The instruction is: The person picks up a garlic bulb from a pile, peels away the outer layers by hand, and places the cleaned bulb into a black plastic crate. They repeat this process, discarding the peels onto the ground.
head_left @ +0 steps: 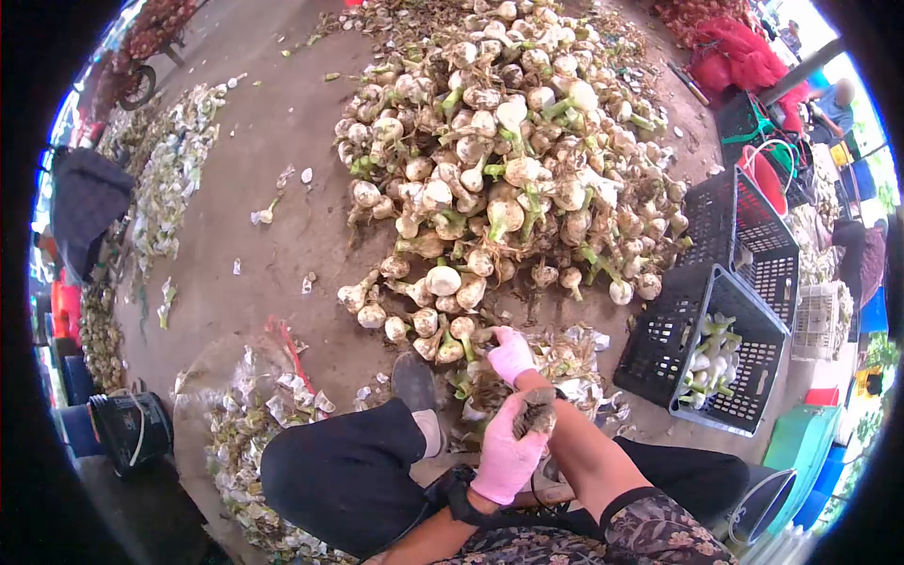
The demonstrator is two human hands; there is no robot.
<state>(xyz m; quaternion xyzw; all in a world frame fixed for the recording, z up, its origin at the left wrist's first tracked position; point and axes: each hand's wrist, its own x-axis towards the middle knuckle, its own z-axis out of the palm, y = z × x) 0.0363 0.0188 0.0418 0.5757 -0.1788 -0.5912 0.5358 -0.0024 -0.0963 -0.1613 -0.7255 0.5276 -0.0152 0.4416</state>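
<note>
My right hand (pixel 511 355), in a pink glove with soiled fingertips, stretches out to the front edge of a large garlic heap (pixel 508 169). Its fingers point at a garlic bulb (pixel 461 327), with the tips close beside it. Nearer my body, my left hand (pixel 507 454) wears a similar pink glove and is curled closed under my right forearm. Grey-brown soiling covers its fingers, and I cannot tell what they hold. Dry garlic skins and leaves (pixel 579 363) lie on the ground around my right hand.
Trimmed bulbs lie in a black crate (pixel 650 348) on the right, against another black crate (pixel 711 217). A red bucket (pixel 765 179) stands beyond. Left are a skin-filled clear bag (pixel 235 377) and a black bucket (pixel 132 433). A person (pixel 833 108) sits at the far right.
</note>
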